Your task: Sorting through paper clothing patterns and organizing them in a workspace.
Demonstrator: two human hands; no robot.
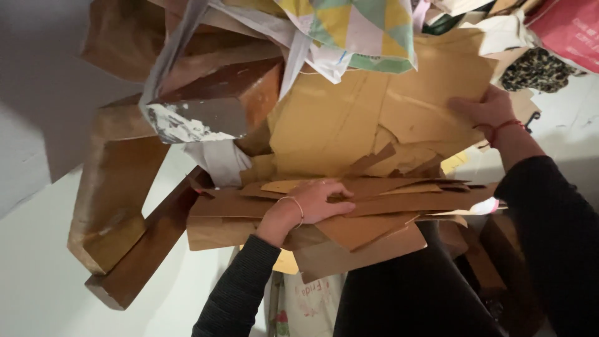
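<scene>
The left hand (315,203) lies flat, fingers spread, pressing a stack of brown paper pieces (349,218) just below a large tan sheet (368,112), whose far edge the right hand (486,112) grips. The stack looks gathered, not set down; dark wooden furniture (150,187) stands left of the sheet.

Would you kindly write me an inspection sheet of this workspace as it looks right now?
Surface: white floor, mostly covered.
Job's things: stack of brown paper sheets, torn and creased; large yellow-brown sheet behind it.
Clutter: wooden frame pieces; patterned paper; red bag; leopard-print cloth.
Hands: left hand pressed on the stack; right hand gripping the large sheet's edge.
Cables: nothing seen.
Surroundings: grey wall; dark sleeves on both arms.
</scene>
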